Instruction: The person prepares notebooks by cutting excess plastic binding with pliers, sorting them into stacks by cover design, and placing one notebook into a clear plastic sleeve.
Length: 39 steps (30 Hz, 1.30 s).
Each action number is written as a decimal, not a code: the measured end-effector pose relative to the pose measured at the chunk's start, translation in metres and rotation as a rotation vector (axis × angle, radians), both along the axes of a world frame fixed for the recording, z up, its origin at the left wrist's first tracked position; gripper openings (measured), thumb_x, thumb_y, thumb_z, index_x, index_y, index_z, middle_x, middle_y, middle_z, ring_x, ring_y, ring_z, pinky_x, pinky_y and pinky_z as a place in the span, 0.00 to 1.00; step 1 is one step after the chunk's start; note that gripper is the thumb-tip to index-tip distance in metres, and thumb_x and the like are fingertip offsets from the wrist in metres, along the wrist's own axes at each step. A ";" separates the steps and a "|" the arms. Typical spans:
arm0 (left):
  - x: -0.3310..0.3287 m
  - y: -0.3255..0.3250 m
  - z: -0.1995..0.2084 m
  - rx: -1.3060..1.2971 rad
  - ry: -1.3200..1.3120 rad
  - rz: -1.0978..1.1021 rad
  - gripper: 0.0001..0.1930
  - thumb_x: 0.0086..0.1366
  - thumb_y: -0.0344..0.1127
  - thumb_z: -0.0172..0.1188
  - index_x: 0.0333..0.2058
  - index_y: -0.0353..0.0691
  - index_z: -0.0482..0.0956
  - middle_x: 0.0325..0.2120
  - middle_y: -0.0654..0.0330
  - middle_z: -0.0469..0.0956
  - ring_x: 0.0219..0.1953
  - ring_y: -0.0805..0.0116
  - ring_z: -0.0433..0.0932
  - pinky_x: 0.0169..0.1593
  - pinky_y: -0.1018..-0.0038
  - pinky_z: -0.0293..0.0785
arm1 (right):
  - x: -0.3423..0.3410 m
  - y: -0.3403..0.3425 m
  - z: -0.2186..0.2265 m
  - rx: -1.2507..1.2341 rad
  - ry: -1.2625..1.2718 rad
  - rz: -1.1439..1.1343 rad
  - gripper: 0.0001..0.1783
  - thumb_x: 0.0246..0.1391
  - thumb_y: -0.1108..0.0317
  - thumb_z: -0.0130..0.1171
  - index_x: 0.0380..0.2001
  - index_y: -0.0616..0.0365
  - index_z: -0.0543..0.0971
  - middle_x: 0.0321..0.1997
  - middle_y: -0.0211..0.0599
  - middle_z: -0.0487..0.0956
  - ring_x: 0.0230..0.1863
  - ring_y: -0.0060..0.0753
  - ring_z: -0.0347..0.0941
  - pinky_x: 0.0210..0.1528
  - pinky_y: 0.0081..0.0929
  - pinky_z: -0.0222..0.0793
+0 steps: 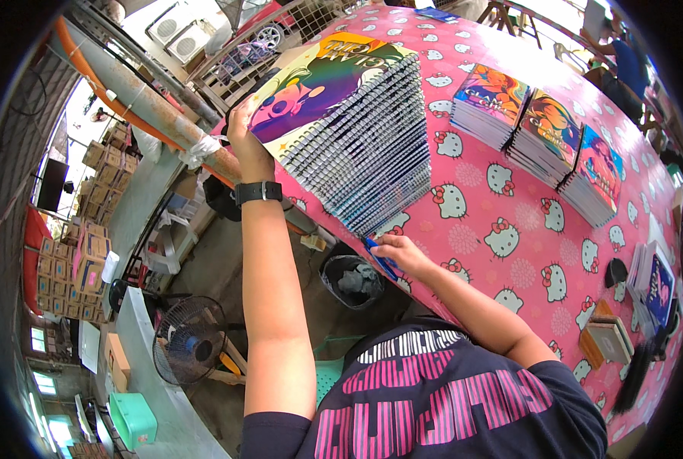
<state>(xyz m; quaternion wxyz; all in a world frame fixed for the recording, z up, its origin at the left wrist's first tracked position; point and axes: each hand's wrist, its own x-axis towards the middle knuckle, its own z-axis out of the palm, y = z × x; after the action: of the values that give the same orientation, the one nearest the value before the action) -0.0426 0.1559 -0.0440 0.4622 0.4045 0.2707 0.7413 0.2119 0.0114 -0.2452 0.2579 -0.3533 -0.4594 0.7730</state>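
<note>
A tall stack of spiral notebooks (364, 149) stands at the near left edge of the table, its wire coils facing me and a colourful illustrated cover on top. At the stack's left corner, my left hand (247, 136) holds its side, with some fingers hidden behind it. My right hand (403, 254) is closed around a small blue-handled hand tool (381, 262) by the lowest coils. The tool's tip reaches the bottom of the stack, but its exact kind is unclear.
Three smaller notebook piles (539, 134) stand in a row on the pink patterned table (464, 237). More notebooks (657, 287), wooden blocks (608, 336) and a black brush (638, 375) lie at right. Below the table edge are a bin (351, 281) and a fan (191, 340).
</note>
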 end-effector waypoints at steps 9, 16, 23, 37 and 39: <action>-0.005 0.002 -0.001 0.014 0.052 0.014 0.14 0.64 0.34 0.48 0.40 0.29 0.74 0.38 0.54 0.76 0.38 0.66 0.78 0.44 0.73 0.75 | 0.002 -0.026 0.025 1.186 -0.835 -0.267 0.27 0.43 0.59 0.64 0.49 0.53 0.74 0.43 0.42 0.70 0.51 0.45 0.65 0.50 0.40 0.64; -0.004 0.002 -0.002 -0.008 0.026 -0.018 0.15 0.64 0.35 0.48 0.41 0.29 0.75 0.38 0.53 0.77 0.39 0.65 0.78 0.44 0.72 0.75 | 0.008 0.004 -0.004 0.292 -0.188 -0.068 0.20 0.46 0.60 0.63 0.43 0.57 0.77 0.38 0.43 0.74 0.39 0.40 0.71 0.40 0.33 0.68; -0.005 0.001 -0.002 -0.017 0.043 0.009 0.15 0.63 0.36 0.47 0.42 0.29 0.74 0.38 0.53 0.77 0.38 0.65 0.78 0.44 0.71 0.75 | 0.003 -0.020 0.015 0.961 -0.712 -0.212 0.25 0.45 0.58 0.62 0.48 0.54 0.75 0.43 0.43 0.72 0.47 0.45 0.68 0.47 0.41 0.64; 0.001 0.001 0.001 -0.016 0.011 0.000 0.15 0.63 0.36 0.49 0.41 0.29 0.74 0.38 0.53 0.76 0.38 0.65 0.78 0.43 0.71 0.75 | 0.010 0.006 0.002 0.444 -0.416 -0.056 0.19 0.46 0.58 0.61 0.42 0.53 0.79 0.39 0.46 0.74 0.44 0.47 0.73 0.47 0.39 0.70; 0.000 0.002 0.000 -0.015 0.009 -0.004 0.16 0.63 0.37 0.50 0.42 0.29 0.73 0.38 0.53 0.76 0.38 0.64 0.78 0.43 0.71 0.75 | 0.005 -0.011 0.007 0.957 -0.696 -0.189 0.22 0.43 0.56 0.62 0.43 0.51 0.78 0.40 0.45 0.72 0.46 0.48 0.70 0.51 0.41 0.66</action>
<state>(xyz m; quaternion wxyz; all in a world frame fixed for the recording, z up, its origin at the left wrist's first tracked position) -0.0425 0.1578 -0.0438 0.4654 0.4050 0.2777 0.7363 0.2168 0.0002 -0.2384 0.2905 -0.4695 -0.7806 0.2930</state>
